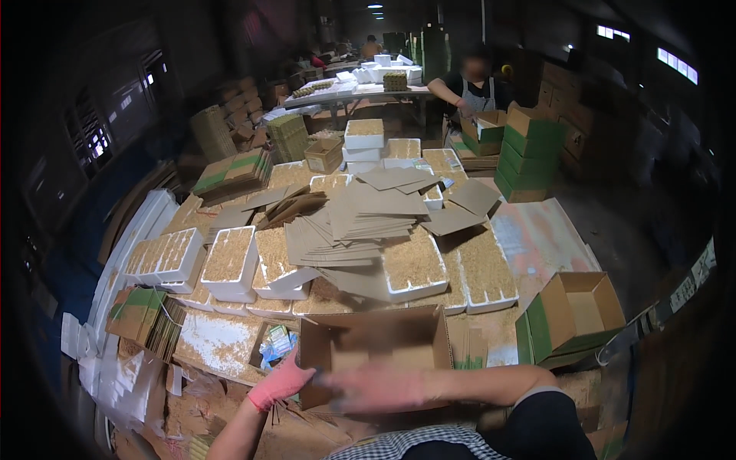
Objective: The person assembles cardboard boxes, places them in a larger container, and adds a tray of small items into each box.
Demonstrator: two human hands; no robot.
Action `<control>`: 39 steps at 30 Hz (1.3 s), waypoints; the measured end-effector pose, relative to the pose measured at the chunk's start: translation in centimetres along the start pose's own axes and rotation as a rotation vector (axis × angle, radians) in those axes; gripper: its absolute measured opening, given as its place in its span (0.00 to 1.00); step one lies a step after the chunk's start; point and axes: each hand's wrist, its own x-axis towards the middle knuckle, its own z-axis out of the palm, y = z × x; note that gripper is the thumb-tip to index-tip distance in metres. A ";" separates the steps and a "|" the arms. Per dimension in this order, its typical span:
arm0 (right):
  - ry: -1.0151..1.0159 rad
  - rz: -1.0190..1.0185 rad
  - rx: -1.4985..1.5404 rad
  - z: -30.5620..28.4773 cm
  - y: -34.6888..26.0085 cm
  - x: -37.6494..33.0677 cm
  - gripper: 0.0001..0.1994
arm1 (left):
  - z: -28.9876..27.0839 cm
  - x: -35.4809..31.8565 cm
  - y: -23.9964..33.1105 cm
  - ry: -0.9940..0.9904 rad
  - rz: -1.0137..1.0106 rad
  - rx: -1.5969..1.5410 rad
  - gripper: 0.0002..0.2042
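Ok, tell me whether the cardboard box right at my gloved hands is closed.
No, the cardboard box is open, with its bare inner walls showing.

Background: a long table bearing white foam boxes; at right, a co-worker in an apron beside stacked green-and-brown cartons; bright windows high at far right.

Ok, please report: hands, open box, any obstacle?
Left hand at open box, left side. Right hand blurred, over near side. Cardboard sheets beyond, not over opening.
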 end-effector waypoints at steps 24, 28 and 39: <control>1.196 0.530 0.974 -10.8 27.6 -19.4 0.16 | -1.2 4.8 1.3 -0.135 -0.036 -0.312 0.20; 1.064 0.566 0.866 -18.9 10.2 -20.5 0.21 | 1.1 9.3 -0.8 -0.240 0.109 -0.376 0.18; 0.488 0.940 0.437 -15.4 -0.8 -11.7 0.19 | 2.7 13.9 5.1 -0.604 0.061 -1.014 0.34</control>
